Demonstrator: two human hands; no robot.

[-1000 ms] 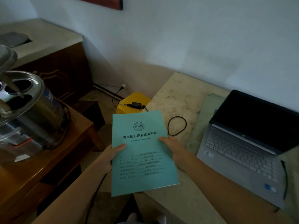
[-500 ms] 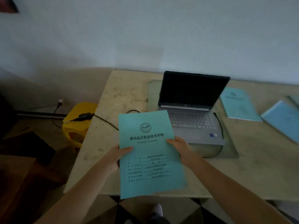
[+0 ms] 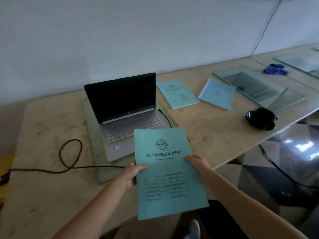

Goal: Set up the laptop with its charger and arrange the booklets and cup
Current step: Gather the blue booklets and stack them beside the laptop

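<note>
I hold a teal booklet (image 3: 168, 171) with a round emblem and printed lines, above the table's near edge. My left hand (image 3: 132, 175) grips its left edge and my right hand (image 3: 196, 163) its right edge. Behind it an open silver laptop (image 3: 126, 116) with a dark screen sits on a glass pad. A black charger cable (image 3: 69, 157) loops across the table to the left, and a cable runs along the laptop's right side. Two more booklets lie flat right of the laptop, one teal (image 3: 177, 94) and one light blue (image 3: 218, 94). A black cup on a saucer (image 3: 261, 118) stands near the right front edge.
The beige table (image 3: 48, 128) runs along a white wall. Glass sheets (image 3: 259, 87) lie at the far right, with a blue object (image 3: 274, 69) beyond them. Something yellow (image 3: 5, 163) shows at the left edge. Glossy floor with a cable lies to the right.
My view has swung right, from the side cabinet and pot to the table. The booklet stays in both hands and now sits right of the laptop's front; the cup and glass sheets came into view.
</note>
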